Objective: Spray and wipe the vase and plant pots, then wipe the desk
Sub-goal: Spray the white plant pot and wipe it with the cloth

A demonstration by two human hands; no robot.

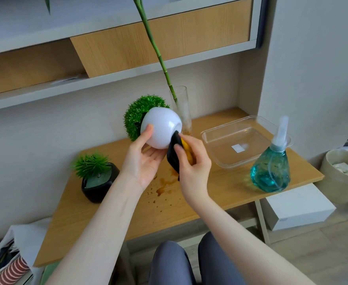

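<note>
A: Above the desk (210, 194), mid-air: white pot (160, 128) tipped on its side, plant facing away. Left hand (144, 159) cups it from below, thumb curled on the wall.

B: Handling?

A: Prob. smooth, slippery, breakable, so hold the round belly w/ a wide grip. Right hand (191, 161) pinches the cloth (176, 155) against the pot's base.

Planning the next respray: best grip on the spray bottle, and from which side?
Grip the spray bottle at its narrow neck just under the white cap, fingers wrapping from the front, the desk's near edge. It stands upright, its teardrop body looks too wide to close on, and the clear tray crowds its left.
</note>
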